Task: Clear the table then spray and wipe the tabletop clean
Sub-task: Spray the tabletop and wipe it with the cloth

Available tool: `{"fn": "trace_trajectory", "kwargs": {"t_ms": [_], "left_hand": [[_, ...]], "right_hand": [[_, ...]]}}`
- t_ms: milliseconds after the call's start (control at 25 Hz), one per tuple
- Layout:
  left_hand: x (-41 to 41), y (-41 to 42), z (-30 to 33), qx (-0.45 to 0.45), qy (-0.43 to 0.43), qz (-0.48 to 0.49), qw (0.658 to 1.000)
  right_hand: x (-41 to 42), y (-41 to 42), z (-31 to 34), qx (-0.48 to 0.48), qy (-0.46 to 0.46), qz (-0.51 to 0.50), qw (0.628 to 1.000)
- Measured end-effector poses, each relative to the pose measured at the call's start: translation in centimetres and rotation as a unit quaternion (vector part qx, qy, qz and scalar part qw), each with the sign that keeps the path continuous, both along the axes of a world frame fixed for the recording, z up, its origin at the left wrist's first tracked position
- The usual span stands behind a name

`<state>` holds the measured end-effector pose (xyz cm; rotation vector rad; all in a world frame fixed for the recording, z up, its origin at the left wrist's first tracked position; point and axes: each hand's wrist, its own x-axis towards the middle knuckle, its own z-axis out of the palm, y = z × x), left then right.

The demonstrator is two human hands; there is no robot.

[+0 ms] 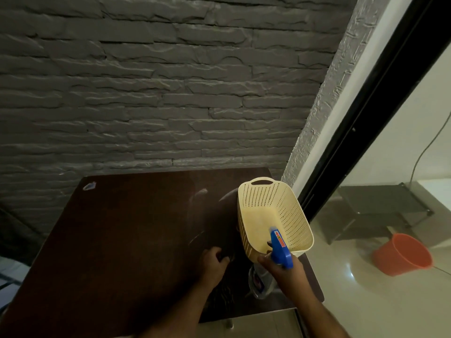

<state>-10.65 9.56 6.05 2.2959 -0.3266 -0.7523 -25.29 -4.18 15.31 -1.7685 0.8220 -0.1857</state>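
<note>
One spray bottle [264, 280] hangs from the right hand [284, 269], which grips its neck below the blue trigger [280, 250]. It is probably light, rigid plastic, maybe slippery; the left hand [213, 263] curls loosely on the table [122, 240], holding nothing visible

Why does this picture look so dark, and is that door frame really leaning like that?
Head view: dim room, so the dark table shows little beyond faint streaks; the tiled floor carries a glare spot; the wide lens leans the black door frame; the spray bottle is motion-blurred.

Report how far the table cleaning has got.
Mostly cleared: only the cream basket stands on the dark table, apparently empty, plus a small scrap at the far corner. In hand: the right hand grips the spray bottle; the left hand rests on the tabletop. Left: wiping.
</note>
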Motion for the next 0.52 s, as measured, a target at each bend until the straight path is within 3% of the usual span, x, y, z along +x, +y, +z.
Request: {"fn": "trace_trajectory", "kwargs": {"t_ms": [160, 280, 520], "left_hand": [[2.5, -1.5, 1.4, -0.042, 0.001, -0.016, 0.999], [4.3, -2.6, 3.0, -0.049, 0.005, -0.044, 0.998], [5.6, -4.8, 4.1, -0.090, 0.035, -0.043, 0.994]], "right_hand": [[0.0, -1.5, 0.1, -0.064, 0.107, 0.092, 0.988], [-0.9, -3.5, 2.0, -0.064, 0.125, 0.185, 0.973], [0.1, -9.7, 4.6, -0.151, 0.168, 0.094, 0.970]]}}
